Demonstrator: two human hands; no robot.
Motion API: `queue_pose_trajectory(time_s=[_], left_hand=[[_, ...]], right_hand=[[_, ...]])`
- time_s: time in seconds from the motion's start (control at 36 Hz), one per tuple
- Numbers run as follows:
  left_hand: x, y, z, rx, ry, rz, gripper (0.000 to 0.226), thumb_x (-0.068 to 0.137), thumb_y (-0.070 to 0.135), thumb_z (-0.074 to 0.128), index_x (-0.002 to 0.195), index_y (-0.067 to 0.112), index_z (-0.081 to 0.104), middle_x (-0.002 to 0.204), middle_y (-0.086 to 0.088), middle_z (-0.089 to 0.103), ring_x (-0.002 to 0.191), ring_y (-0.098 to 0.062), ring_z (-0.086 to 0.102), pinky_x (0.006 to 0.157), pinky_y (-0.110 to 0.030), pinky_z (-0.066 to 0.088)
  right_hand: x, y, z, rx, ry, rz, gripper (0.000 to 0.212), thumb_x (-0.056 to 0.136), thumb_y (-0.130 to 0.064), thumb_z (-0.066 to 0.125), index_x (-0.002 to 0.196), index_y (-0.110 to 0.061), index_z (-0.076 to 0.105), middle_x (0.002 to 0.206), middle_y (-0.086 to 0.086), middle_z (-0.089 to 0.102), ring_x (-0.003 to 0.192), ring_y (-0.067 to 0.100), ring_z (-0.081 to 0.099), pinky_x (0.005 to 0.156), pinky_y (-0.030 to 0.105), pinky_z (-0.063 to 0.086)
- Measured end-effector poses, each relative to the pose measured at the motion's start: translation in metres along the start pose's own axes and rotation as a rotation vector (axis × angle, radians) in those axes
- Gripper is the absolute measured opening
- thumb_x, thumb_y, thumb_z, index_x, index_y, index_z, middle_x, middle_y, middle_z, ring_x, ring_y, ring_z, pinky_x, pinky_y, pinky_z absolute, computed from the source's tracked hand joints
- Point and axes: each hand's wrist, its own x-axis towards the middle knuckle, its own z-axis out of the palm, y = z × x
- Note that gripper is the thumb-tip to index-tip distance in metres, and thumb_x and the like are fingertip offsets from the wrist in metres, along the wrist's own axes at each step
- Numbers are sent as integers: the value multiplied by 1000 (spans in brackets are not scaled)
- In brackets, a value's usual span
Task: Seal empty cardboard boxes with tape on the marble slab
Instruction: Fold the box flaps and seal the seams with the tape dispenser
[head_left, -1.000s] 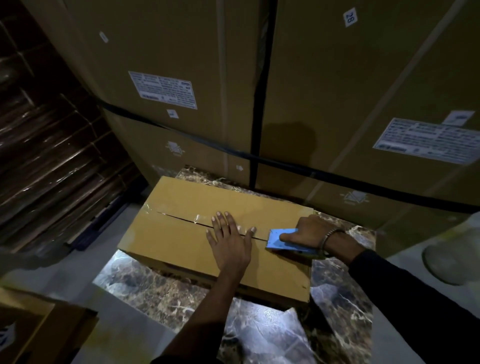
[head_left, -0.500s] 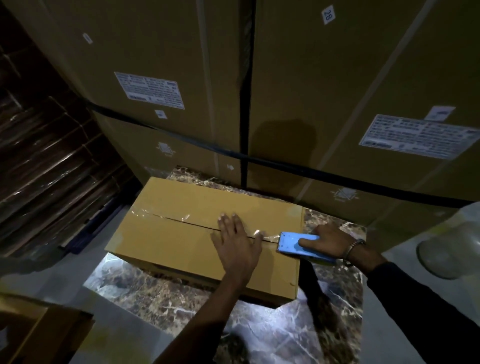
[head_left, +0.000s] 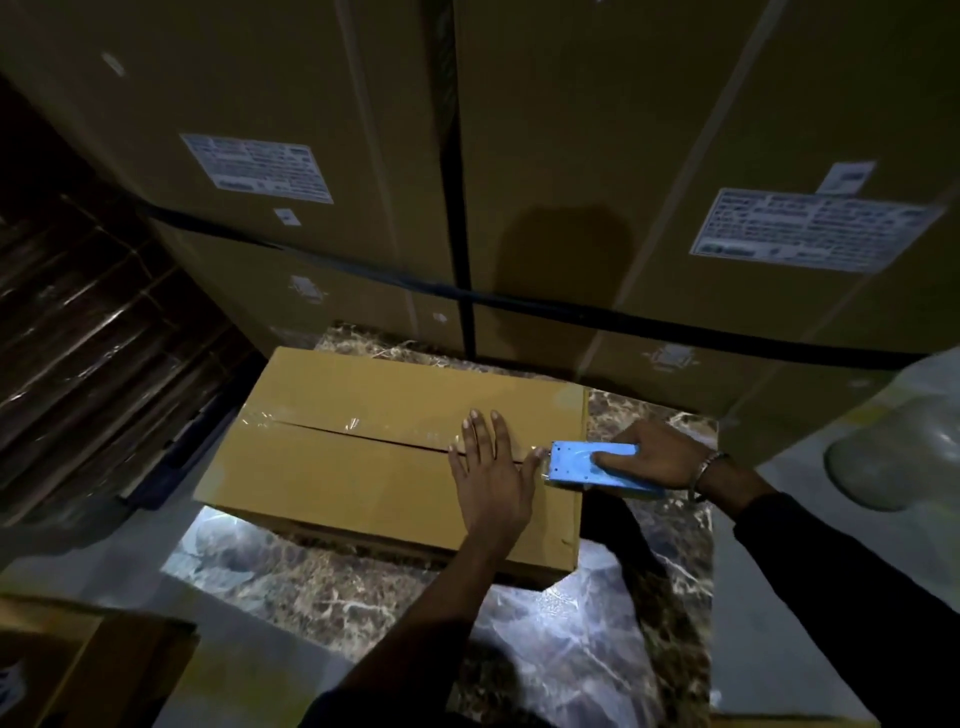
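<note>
Big brown cartons (head_left: 597, 156) stand like a wall at the back, with white labels (head_left: 257, 167) stuck on them and a dark strap (head_left: 571, 310) running across. Dark stacked sheets (head_left: 88, 332) fill the left side. In front of the cartons lies a shiny marble slab (head_left: 322, 587), brown with white veins.

A closed cardboard box (head_left: 363, 467) sits flat on the slab, close to the big cartons. Its two top flaps meet in a long line down the middle. Clear tape (head_left: 353, 422) shines along that line.

The left hand (head_left: 491, 467) lies flat on top of the box, fingers straight and spread, pressing down near the right end of the line. The right hand (head_left: 649, 457) grips a blue tape dispenser (head_left: 587, 465), fingers curled around it. The dispenser sits at the right edge of the box, right at the end of the line, just beside the left thumb. A bracelet (head_left: 706, 470) circles the right wrist, and both arms wear dark sleeves.

Another cardboard box (head_left: 98, 670) shows at the bottom left corner, on the floor.
</note>
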Motion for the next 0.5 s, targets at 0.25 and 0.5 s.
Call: queue_pose_trajectory(time_s=[0.25,0.5], left_hand=[[0,2,0,-4,-25,-4,78,107,72,17,169,26,14,176,-16,9,163,-34,6,128,-61,11],[-9,17,-7,-27,-28,162,80,106,68,26,168,18,22,176,-11,10,164,-26,4,130,-57,3]], right_hand=[[-34,54,-17,64,82,52,95,67,-99,46,61,-5,62,50,-3,44,45,9,37,49,32,25],[-27,64,6,163,59,117,90,63,-101,46,63,-16,74,53,10,59,44,14,46,49,34,30]])
